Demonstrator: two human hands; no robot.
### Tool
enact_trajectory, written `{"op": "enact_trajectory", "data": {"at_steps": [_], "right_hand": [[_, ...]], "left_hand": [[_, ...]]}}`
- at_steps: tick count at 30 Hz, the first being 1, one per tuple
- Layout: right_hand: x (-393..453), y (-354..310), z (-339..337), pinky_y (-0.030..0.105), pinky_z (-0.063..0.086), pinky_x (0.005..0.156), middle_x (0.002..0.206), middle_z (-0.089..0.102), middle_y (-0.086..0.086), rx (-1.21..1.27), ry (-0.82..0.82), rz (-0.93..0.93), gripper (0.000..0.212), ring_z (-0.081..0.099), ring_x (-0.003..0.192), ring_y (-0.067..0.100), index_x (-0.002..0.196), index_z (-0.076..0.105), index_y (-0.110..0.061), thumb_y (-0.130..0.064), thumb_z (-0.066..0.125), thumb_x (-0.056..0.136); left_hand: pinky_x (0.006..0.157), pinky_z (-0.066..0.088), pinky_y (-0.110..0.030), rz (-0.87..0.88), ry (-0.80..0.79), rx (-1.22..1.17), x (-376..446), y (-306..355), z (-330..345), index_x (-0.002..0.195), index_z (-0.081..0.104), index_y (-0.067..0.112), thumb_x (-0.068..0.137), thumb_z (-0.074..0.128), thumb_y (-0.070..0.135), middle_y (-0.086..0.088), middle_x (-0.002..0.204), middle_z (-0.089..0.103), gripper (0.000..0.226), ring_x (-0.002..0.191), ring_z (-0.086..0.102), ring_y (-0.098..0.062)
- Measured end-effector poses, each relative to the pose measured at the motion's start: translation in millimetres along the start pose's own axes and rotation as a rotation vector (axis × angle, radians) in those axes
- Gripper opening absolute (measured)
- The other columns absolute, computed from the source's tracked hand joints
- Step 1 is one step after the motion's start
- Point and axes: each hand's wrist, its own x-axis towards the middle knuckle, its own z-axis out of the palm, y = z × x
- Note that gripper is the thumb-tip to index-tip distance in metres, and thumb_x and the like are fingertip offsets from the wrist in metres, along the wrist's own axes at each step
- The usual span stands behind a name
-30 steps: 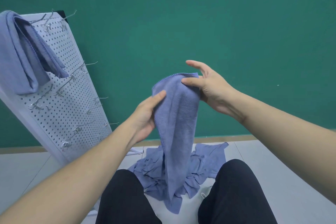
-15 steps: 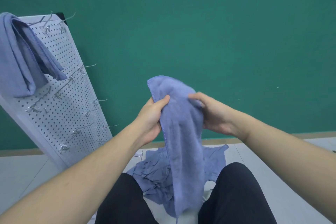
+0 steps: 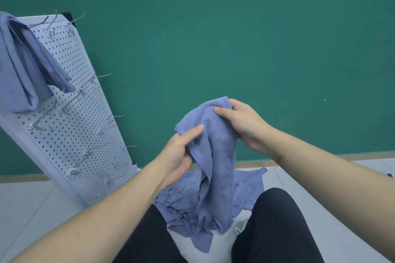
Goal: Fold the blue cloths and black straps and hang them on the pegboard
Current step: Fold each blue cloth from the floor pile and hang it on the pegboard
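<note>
One blue cloth in both your hands.

Your left hand (image 3: 178, 156) pinches the held cloth (image 3: 218, 156) at its 9 o'clock edge; your right hand (image 3: 243, 126) grips its top at 1 o'clock. Its tail hangs to 6 o'clock over a pile of cloths (image 3: 188, 200) on the floor. At 10 o'clock, one folded cloth (image 3: 23, 66) hangs on the pegboard (image 3: 85, 126).
</note>
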Motion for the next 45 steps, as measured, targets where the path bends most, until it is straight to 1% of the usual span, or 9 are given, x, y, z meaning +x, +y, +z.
{"op": "enact_trajectory", "data": {"at_steps": [5, 11, 18, 24, 30, 33, 36, 40, 45], "right_hand": [[6, 1, -6, 0.035, 0.053, 0.077, 0.098, 0.072, 0.007, 0.029, 0.066, 0.087, 0.013, 0.067, 0.086, 0.020, 0.095, 0.063, -0.012, -0.022, 0.058, 0.100], [9, 10, -12, 0.022, 0.045, 0.057, 0.090, 0.058, 0.007, 0.115, 0.109, 0.144, 0.029, 0.055, 0.073, 0.020, 0.089, 0.053, -0.021, -0.039, 0.075, 0.082], [-13, 28, -16, 0.035, 0.056, 0.084, 0.104, 0.076, 0.000, 0.062, -0.143, 0.352, 0.052, 0.070, 0.096, 0.019, 0.110, 0.073, -0.025, -0.067, 0.054, 0.088], [-12, 24, -15, 0.031, 0.056, 0.090, 0.107, 0.076, -0.002, 0.043, -0.114, 0.119, 0.020, 0.069, 0.097, 0.015, 0.107, 0.072, -0.013, -0.028, 0.064, 0.096], [-10, 19, -2, 0.030, 0.047, 0.072, 0.079, 0.068, -0.008, -0.103, 0.032, -0.015, 0.020, 0.059, 0.072, 0.010, 0.086, 0.057, -0.021, -0.037, 0.068, 0.093], [-10, 17, 7, 0.029, 0.047, 0.069, 0.088, 0.068, -0.001, -0.120, 0.093, -0.039, 0.020, 0.060, 0.074, 0.009, 0.095, 0.055, -0.018, -0.037, 0.061, 0.096], [-4, 13, 11, 0.030, 0.049, 0.069, 0.093, 0.068, 0.003, -0.106, 0.167, 0.005, 0.026, 0.061, 0.081, 0.014, 0.101, 0.060, -0.007, -0.033, 0.057, 0.097], [-1, 7, 13, 0.019, 0.047, 0.050, 0.063, 0.066, -0.002, 0.090, 0.136, 0.107, 0.030, 0.061, 0.056, 0.010, 0.072, 0.064, -0.010, -0.019, 0.057, 0.100], [-4, 4, 13, 0.022, 0.049, 0.057, 0.065, 0.066, 0.007, 0.231, 0.136, 0.165, 0.037, 0.061, 0.060, 0.018, 0.062, 0.053, -0.017, -0.025, 0.066, 0.095]], "left_hand": [[0.103, 0.051, -0.045, 0.077, 0.205, 0.215, 7, -6, 3, 0.116, 0.069, 0.020, 0.100, 0.061, 0.022, 0.003, 0.110, 0.077, 0.019, 0.107, 0.071, -0.015], [0.095, 0.054, -0.037, 0.117, 0.232, 0.196, 21, 5, 3, 0.122, 0.064, 0.018, 0.106, 0.049, 0.019, 0.002, 0.113, 0.076, 0.022, 0.111, 0.070, -0.015], [0.085, 0.058, -0.035, 0.152, 0.254, -0.018, 28, 18, 0, 0.127, 0.055, 0.019, 0.106, 0.047, 0.014, -0.004, 0.119, 0.072, 0.023, 0.107, 0.071, -0.017], [0.088, 0.058, -0.037, 0.114, 0.323, 0.053, 30, 19, -12, 0.125, 0.056, 0.025, 0.106, 0.049, 0.017, 0.001, 0.118, 0.073, 0.022, 0.103, 0.072, -0.015], [0.073, 0.058, -0.032, 0.081, 0.454, 0.129, 28, 24, -22, 0.123, 0.060, 0.022, 0.104, 0.052, 0.023, -0.001, 0.112, 0.074, 0.022, 0.092, 0.073, -0.017], [0.070, 0.053, -0.033, -0.060, 0.316, -0.075, 19, 27, -20, 0.104, 0.067, 0.015, 0.099, 0.056, 0.036, -0.007, 0.096, 0.076, 0.025, 0.081, 0.072, -0.023], [0.074, 0.047, -0.035, -0.027, 0.175, -0.044, 11, 17, -19, 0.102, 0.069, 0.012, 0.095, 0.057, 0.042, -0.008, 0.093, 0.074, 0.033, 0.084, 0.068, -0.023], [0.085, 0.036, -0.044, 0.047, 0.028, 0.207, 8, -5, -18, 0.131, 0.058, 0.027, 0.083, 0.074, 0.045, -0.016, 0.120, 0.069, 0.054, 0.103, 0.055, -0.025], [0.098, 0.054, -0.046, 0.238, 0.205, 0.382, 14, -8, -8, 0.130, 0.051, 0.029, 0.090, 0.069, 0.018, 0.008, 0.124, 0.070, 0.046, 0.117, 0.066, -0.013]]}}
